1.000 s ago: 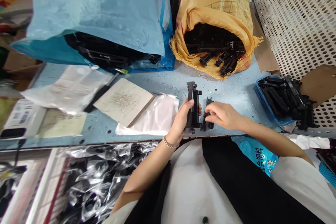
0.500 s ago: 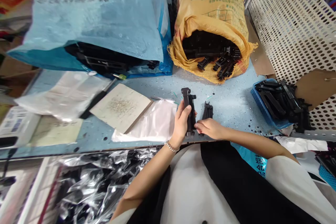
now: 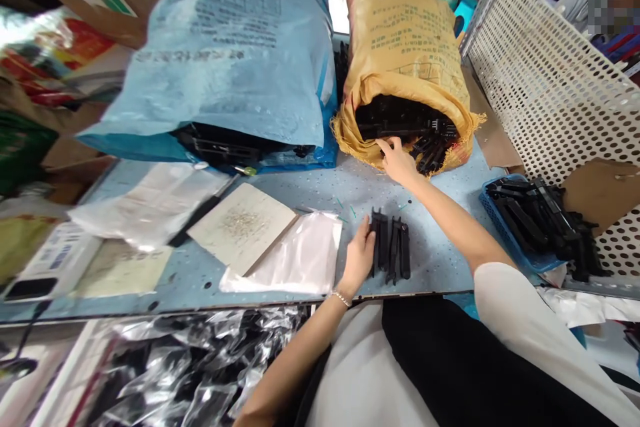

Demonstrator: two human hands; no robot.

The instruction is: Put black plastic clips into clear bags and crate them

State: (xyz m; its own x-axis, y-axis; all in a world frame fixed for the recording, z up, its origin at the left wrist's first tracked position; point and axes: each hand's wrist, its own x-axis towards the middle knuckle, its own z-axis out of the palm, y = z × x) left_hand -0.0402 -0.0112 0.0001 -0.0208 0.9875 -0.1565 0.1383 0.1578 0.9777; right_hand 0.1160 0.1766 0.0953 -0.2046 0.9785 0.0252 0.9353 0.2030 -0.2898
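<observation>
My left hand [image 3: 359, 257] is at the table's front part, its fingers closed against the side of a long black plastic part [image 3: 381, 243]. Right beside that part lies a similar black part [image 3: 399, 250], narrow and slotted, which no hand touches. My right hand [image 3: 399, 159] is stretched forward to the lower lip of the yellow woven sack [image 3: 405, 33], fingers apart over the opening. Several black parts [image 3: 434, 150] lie in the sack's mouth, some hidden behind my right hand.
A large blue sack [image 3: 240, 80] with black parts stands left of the yellow one. At right, a blue basket [image 3: 487, 203] of black parts sits by a perforated white panel [image 3: 540, 73]. A square board [image 3: 243, 227] and plastic bags [image 3: 305, 253] lie to the left.
My right hand has left the parts near my body and moved forward to the yellow sack. My left hand has lowered the black part beside the other one. The view has tilted up.
</observation>
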